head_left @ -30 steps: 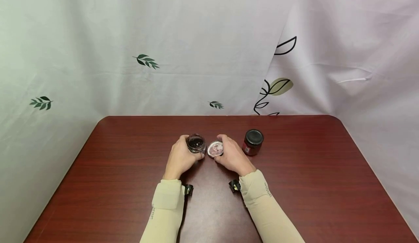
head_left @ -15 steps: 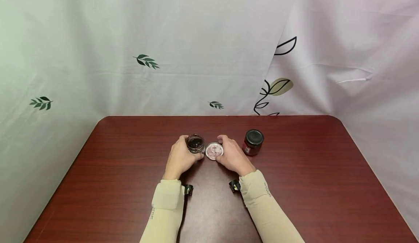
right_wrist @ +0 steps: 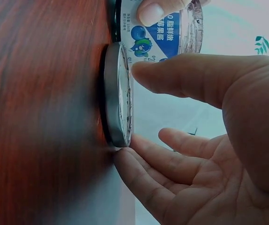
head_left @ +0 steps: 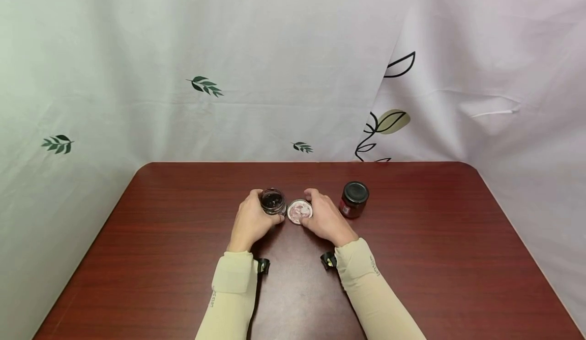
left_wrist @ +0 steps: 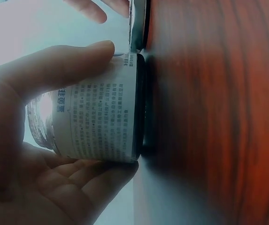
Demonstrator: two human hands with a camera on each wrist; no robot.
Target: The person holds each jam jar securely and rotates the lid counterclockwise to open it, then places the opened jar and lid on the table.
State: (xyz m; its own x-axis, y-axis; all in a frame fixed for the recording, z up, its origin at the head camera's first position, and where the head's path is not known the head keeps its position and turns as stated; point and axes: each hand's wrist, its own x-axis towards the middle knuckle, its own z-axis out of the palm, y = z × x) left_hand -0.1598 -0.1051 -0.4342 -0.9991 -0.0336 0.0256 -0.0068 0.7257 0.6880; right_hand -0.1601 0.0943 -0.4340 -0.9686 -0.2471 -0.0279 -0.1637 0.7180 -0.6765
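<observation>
My left hand (head_left: 253, 218) grips an open glass jam jar (head_left: 273, 203), thumb on one side and fingers on the other. It stands upright on the table, and its label (right_wrist: 148, 35) has blueberries on it. Dark jam shows inside. Just right of it a metal lid (head_left: 299, 211) lies flat, smeared inner face up. Around the lid my right hand (head_left: 325, 220) is loosely spread. In the right wrist view its thumb (right_wrist: 181, 77) is over the lid's near rim and its fingers (right_wrist: 148, 183) are by the opposite edge. Whether they touch the lid is hard to tell.
A second jar (head_left: 354, 199), capped with a black lid and dark red below, stands beyond my right hand. All this is on a reddish-brown wooden table (head_left: 151, 258). White curtains (head_left: 256, 34) with leaf prints hang behind it.
The lid was tilted in my right hand's grasp one second ago; it has come down flat beside the jar. The jar in my left hand has shifted very slightly left.
</observation>
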